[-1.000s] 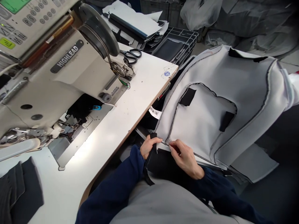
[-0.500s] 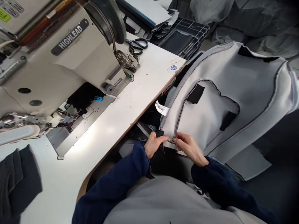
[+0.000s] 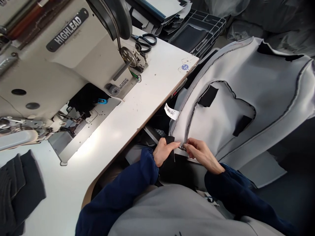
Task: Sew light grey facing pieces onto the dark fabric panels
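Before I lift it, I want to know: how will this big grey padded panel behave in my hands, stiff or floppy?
The grey padded panel will probably feel floppy, because it curves softly near the right hand. Its thick, foam-like body suggests it is light for its size. The matte surface will likely not slip much.

Head-worn view, close, facing forward and down

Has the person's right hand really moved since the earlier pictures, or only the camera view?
No, or hardly: the right hand stays in nearly the same place against the corner of the white sewing table; the whole view shifted together.
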Demonstrator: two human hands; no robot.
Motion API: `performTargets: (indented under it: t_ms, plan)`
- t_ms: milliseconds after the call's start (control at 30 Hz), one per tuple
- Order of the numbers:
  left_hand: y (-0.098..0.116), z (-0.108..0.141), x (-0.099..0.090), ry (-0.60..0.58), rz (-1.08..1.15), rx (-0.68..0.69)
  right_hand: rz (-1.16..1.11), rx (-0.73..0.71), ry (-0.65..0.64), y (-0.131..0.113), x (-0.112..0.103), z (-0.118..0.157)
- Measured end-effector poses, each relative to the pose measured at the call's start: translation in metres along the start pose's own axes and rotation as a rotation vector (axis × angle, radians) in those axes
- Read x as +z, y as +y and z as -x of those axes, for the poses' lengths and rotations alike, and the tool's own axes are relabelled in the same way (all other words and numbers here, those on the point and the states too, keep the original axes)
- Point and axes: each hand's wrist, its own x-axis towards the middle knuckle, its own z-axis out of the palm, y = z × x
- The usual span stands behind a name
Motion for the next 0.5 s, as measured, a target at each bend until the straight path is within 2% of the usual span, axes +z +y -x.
performTargets:
  t_ms: [133,367,433,500]
  plan:
    - [0.001,0.002,0.001,-0.100,-0.064,0.073,0.015,0.008,0.011,-0.001,-0.001,0.005]
    - [0.010,0.008,0.005,-0.157,-0.077,0.094,-0.036,0.019,0.006,0.003,-0.005,0.007]
    - [0.006,0.008,0.005,-0.124,-0.065,0.075,-0.109,0.012,0.014,0.006,-0.005,0.006]
    - [-0.002,0.006,0.004,-0.012,-0.022,0.021,-0.209,-0.003,0.037,0.011,-0.004,0.005]
